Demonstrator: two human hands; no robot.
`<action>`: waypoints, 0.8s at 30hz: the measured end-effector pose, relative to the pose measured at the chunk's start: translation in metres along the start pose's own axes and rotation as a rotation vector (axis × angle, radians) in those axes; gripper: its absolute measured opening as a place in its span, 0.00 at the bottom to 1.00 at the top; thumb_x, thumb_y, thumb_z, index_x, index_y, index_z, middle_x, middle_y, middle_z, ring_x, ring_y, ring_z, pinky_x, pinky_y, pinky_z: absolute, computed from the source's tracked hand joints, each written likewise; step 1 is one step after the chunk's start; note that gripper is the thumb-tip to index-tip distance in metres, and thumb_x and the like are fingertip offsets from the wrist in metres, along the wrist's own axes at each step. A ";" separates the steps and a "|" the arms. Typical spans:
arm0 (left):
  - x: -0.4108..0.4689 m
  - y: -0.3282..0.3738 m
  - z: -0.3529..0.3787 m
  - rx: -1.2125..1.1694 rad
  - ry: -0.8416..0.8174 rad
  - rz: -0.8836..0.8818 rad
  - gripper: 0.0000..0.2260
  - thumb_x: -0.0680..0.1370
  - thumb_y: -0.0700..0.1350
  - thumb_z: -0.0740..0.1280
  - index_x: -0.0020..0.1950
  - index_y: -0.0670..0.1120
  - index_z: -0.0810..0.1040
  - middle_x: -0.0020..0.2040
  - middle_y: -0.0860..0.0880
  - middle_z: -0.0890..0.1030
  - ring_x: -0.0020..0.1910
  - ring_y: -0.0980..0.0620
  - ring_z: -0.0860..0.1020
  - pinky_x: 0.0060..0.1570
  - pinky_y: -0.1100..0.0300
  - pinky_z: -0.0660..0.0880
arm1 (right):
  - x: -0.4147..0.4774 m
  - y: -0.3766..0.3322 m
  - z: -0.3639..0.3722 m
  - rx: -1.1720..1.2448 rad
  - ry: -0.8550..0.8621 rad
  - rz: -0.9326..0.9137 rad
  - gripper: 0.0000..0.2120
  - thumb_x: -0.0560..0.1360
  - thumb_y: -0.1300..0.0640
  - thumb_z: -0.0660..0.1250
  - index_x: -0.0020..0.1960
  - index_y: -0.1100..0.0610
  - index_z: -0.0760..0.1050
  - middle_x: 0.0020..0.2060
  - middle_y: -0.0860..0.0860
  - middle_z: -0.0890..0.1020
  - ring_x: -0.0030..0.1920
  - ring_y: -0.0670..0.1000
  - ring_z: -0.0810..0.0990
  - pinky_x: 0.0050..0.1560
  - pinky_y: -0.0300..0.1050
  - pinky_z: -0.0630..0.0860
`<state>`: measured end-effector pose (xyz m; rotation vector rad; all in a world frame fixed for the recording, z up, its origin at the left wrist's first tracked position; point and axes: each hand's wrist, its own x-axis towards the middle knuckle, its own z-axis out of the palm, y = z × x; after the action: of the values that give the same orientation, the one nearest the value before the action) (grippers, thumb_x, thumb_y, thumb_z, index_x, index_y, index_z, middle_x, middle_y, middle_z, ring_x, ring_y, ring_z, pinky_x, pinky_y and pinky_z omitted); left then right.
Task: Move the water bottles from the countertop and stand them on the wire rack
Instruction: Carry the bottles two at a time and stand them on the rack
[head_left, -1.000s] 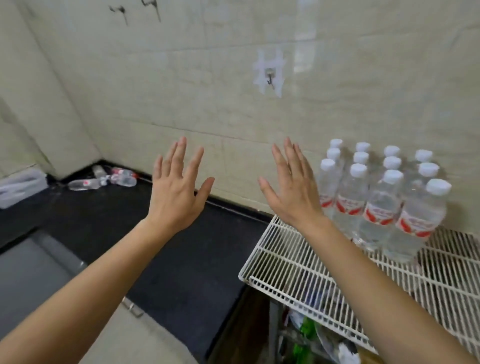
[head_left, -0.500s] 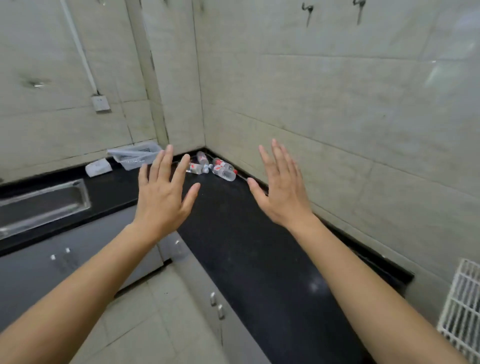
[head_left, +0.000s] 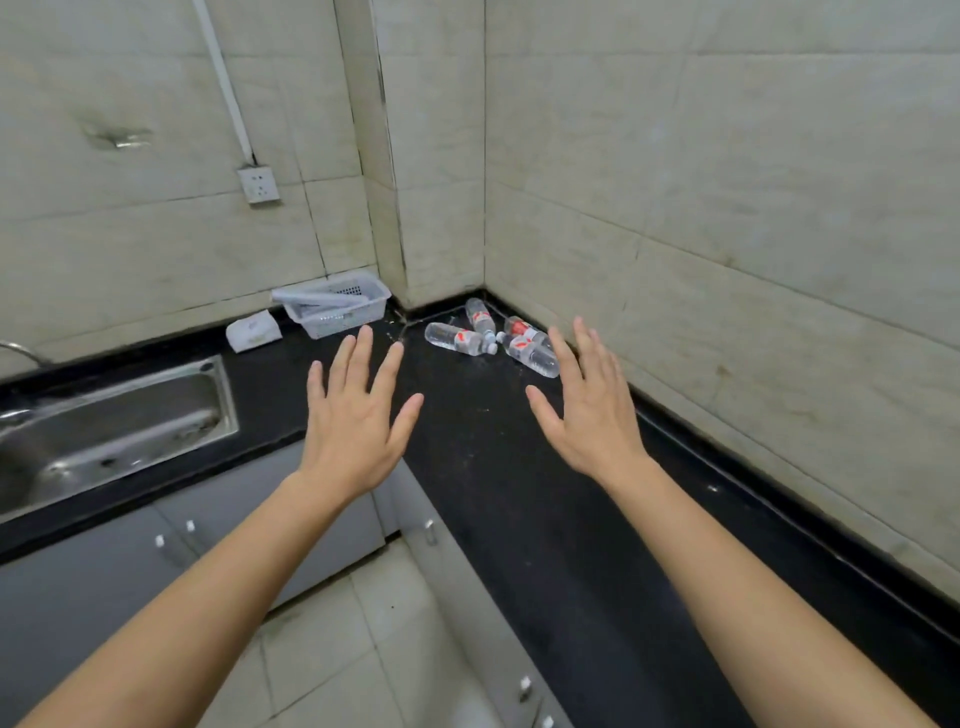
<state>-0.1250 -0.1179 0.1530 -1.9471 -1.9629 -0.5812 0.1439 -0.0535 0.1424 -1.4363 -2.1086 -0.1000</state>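
- Currently left hand (head_left: 358, 431) and right hand (head_left: 592, 421) raised over black surface (head_left: 545, 519), fingers spread wide, holding nothing
- Water bottles (head_left: 488, 338) lie on their sides in far corner, beyond both hands
- White basket (head_left: 332, 306) left of bottles

No legible text on bottles lying on kitchen countertop

The water bottles (head_left: 491, 339) lying in the corner of the black countertop (head_left: 545, 519) carry red-and-white labels, but the print on them is too small and blurred to read; no brand, word or number can be made out. The white packet (head_left: 253, 330) beside the plastic basket (head_left: 332, 306) bears a faint mark that cannot be read either. The wall socket (head_left: 258, 184) shows only its pin holes, with no lettering. Nothing else in view carries a sign or label.
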 end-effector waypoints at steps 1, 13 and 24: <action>0.015 -0.008 0.012 0.008 -0.016 0.009 0.31 0.81 0.62 0.51 0.79 0.46 0.65 0.80 0.38 0.60 0.80 0.38 0.59 0.74 0.33 0.58 | 0.014 0.004 0.015 0.011 0.004 0.014 0.35 0.82 0.43 0.62 0.83 0.52 0.52 0.82 0.57 0.53 0.82 0.59 0.53 0.80 0.58 0.54; 0.293 -0.038 0.145 -0.039 -0.195 0.160 0.29 0.83 0.61 0.53 0.81 0.48 0.60 0.83 0.41 0.54 0.82 0.42 0.53 0.77 0.37 0.52 | 0.215 0.083 0.123 -0.043 -0.079 0.246 0.34 0.82 0.45 0.62 0.81 0.57 0.56 0.81 0.59 0.56 0.80 0.62 0.57 0.78 0.58 0.57; 0.422 -0.078 0.280 -0.048 -0.343 0.327 0.29 0.84 0.61 0.52 0.82 0.49 0.58 0.83 0.42 0.55 0.81 0.42 0.54 0.77 0.38 0.51 | 0.309 0.113 0.215 -0.177 -0.171 0.340 0.33 0.82 0.45 0.61 0.81 0.57 0.56 0.81 0.60 0.56 0.80 0.62 0.57 0.78 0.58 0.57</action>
<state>-0.1956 0.3886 0.1127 -2.4643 -1.7575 -0.2214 0.0753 0.3297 0.0896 -1.9509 -1.9927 -0.0328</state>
